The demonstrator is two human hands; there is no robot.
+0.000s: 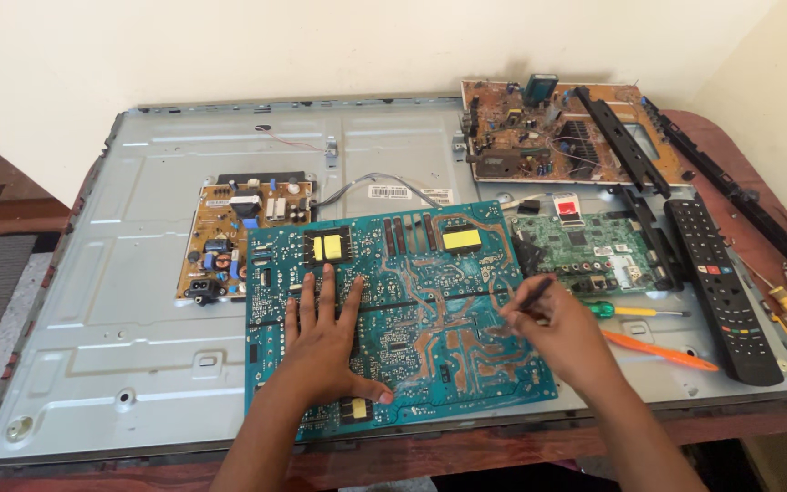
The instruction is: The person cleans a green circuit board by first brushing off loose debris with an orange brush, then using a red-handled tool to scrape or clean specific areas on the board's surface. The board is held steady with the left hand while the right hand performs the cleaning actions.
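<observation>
A large teal circuit board (412, 301) with yellow transformers lies on the metal back panel of a flat screen (138, 301). My left hand (325, 342) rests flat on the board's left half, fingers spread. My right hand (557, 333) hovers over the board's right edge and grips a thin dark tool (532, 296), its tip pointing up and to the right.
A tan power board (234, 232) is mounted left of the teal one. A green board (585, 246), a brown board (548, 132), a black remote (721, 287), a green-handled screwdriver (635, 312), an orange tool (662, 351) and black strips lie to the right.
</observation>
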